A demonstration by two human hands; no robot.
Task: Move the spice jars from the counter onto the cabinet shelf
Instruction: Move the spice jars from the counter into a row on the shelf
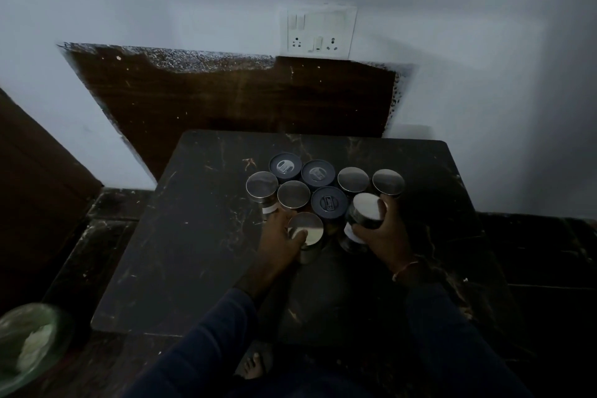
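Dimly lit, the dark marble counter [181, 236] carries a tight cluster of seven lidded spice jars [329, 202] toward its far edge. Just in front of them, the left hand [279, 237] curls its fingers round an upright steel-lidded jar [306, 228]. The right hand [386, 234] grasps a tilted jar [365, 212]. A thin bangle [405, 268] circles the right wrist.

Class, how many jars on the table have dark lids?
3. One dark-lidded jar at the back; second jar right of it; third jar in front, mid-cluster. None seems hidden.
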